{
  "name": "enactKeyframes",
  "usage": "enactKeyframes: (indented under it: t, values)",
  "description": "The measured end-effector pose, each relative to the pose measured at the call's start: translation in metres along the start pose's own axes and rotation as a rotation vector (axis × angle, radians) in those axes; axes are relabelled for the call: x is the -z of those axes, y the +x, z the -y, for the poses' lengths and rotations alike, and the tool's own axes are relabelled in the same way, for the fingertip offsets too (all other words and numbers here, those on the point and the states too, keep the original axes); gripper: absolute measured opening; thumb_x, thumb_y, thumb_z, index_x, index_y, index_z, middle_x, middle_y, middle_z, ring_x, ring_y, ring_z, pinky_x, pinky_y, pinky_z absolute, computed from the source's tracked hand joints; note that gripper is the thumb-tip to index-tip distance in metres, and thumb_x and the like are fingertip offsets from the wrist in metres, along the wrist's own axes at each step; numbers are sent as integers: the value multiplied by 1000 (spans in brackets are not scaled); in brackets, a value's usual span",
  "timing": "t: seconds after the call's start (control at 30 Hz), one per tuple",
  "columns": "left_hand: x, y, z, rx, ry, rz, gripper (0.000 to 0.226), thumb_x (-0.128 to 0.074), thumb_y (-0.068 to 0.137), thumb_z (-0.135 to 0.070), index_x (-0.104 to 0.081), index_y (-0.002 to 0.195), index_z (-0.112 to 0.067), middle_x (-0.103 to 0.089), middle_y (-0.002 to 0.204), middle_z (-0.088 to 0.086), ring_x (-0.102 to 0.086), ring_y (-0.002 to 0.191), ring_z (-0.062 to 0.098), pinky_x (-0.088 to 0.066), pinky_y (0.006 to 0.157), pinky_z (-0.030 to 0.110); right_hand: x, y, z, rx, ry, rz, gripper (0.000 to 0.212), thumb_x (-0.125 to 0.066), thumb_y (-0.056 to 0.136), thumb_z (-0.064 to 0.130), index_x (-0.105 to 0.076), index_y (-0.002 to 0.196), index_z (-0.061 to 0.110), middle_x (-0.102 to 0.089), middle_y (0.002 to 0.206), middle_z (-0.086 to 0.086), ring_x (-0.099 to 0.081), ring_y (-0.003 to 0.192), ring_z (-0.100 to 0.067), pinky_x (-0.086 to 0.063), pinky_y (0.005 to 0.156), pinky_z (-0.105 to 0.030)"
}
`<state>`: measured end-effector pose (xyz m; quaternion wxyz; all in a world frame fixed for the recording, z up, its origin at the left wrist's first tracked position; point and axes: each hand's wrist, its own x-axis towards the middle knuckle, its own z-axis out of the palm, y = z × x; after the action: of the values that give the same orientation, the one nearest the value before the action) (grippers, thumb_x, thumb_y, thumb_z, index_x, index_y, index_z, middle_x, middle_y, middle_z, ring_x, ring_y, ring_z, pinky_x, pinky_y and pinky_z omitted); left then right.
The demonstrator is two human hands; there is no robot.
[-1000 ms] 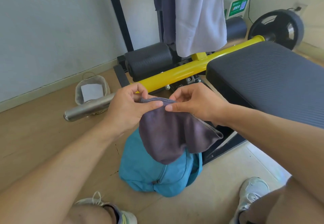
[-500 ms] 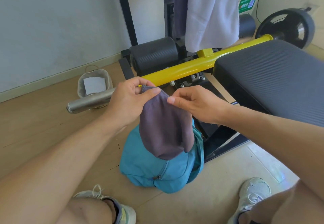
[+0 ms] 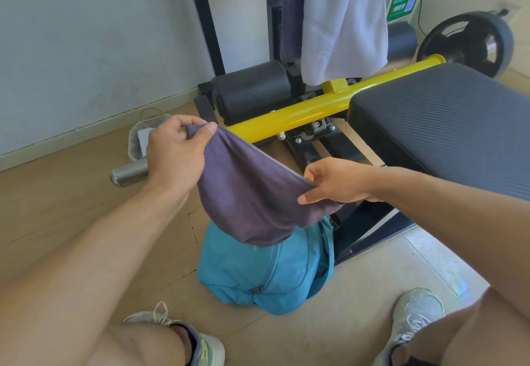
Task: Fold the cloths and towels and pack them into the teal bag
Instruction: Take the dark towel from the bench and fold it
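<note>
Purple cloth (image 3: pixel 252 193) up in the air, held at two corners. Left hand (image 3: pixel 175 153) pinching the far top corner, thumb and fingers curled tight on the edge. Right hand (image 3: pixel 329 182) pinching the near corner, lower down and closer to the body. Top edge stretched between the two hands, slanting down from left to right. Rest of the cloth hanging in a soft loop under that edge. Teal bag (image 3: pixel 258 276) on the floor straight below, almost touching the bottom of the loop, between the two shoes. Zip visible on the front of the bag; cannot tell if the top is open. Probably next: bring the two corners together to fold in half, then lower straight down. White towel (image 3: pixel 344 18) hanging on the rack behind, not yet folded.
</note>
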<state>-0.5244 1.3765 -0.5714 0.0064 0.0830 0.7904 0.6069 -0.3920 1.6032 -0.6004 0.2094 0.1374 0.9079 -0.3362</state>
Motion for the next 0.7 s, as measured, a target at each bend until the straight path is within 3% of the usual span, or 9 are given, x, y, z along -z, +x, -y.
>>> enactKeyframes:
  t: [0.17, 0.27, 0.37, 0.53, 0.7]
  values:
    - [5, 10, 3, 14, -18, -79, 11, -78, 84, -29, -67, 82, -29, -77, 90, -1, -74, 93, 20, -58, 94, 49, 5, 0, -4, -53, 140, -59, 24, -77, 87, 36, -66, 94, 15, -72, 98, -6, -70, 93, -23, -58, 72, -29]
    - [6, 11, 5, 20, 1, -106, 14, -77, 89, -23, -65, 83, -28, -74, 87, -3, -71, 86, 13, -59, 92, 44, 9, -2, -3, -101, 223, -104, 31, -78, 86, 36, -63, 92, 10, -72, 103, -12, -71, 95, -26, -63, 72, -31]
    - [6, 10, 6, 45, 10, -108, 15, -79, 86, -24, -66, 80, -28, -75, 86, 1, -70, 83, 15, -58, 89, 48, 11, -9, 4, -120, 356, -71, 35, -79, 85, 38, -60, 90, 10, -73, 103, -14, -73, 89, -26, -63, 65, -30]
    - [-10, -7, 2, 33, 46, 18, 15, -79, 86, -22, -66, 80, -25, -75, 81, -1, -69, 78, 15, -56, 79, 37, 4, -22, 27, -4, 511, -37, 35, -74, 92, 30, -60, 109, 3, -76, 95, -20, -76, 76, -26, -64, 68, -33]
    - [-27, -35, -8, -4, 60, 200, 13, -80, 87, -24, -68, 86, -18, -77, 77, 5, -65, 72, 20, -56, 71, 44, -2, -32, 48, 75, 571, -116, 20, -64, 99, 22, -56, 115, 14, -74, 92, -24, -76, 75, -30, -65, 70, -37]
